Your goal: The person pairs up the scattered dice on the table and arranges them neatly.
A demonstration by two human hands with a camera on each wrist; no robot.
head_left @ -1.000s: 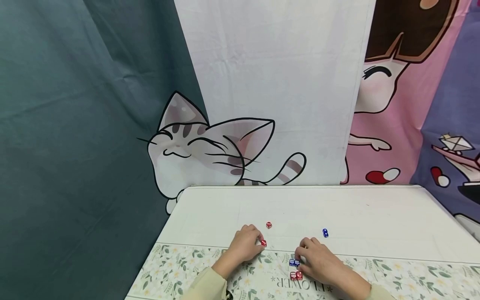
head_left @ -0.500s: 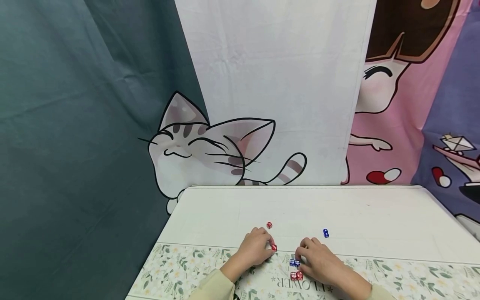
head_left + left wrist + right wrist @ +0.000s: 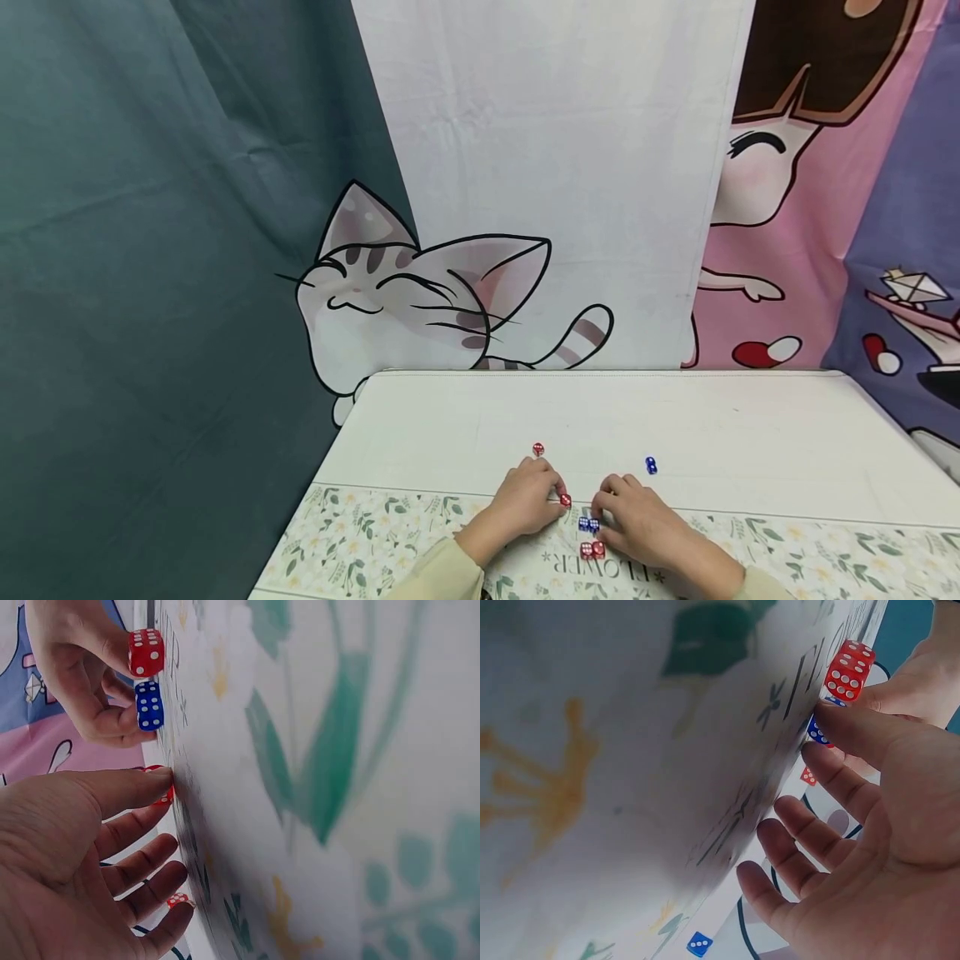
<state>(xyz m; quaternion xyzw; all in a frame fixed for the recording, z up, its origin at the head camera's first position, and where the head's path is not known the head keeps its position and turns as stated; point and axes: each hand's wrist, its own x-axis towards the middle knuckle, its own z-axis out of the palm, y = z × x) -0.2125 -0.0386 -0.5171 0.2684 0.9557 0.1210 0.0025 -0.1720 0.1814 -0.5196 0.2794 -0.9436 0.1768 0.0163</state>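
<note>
**Red die pinched, blue pair gripped**

My left hand pinches a red die, just left of the blue pair, whose right end my right hand grips between thumb and forefinger. I'd carry the die low and lightly, the right hand still — a bump could split the blue pair or the red pair nearer me. The head view shows the die's face; in the left wrist view my thumb mostly covers it — yet there my other left fingers show loose.
</note>
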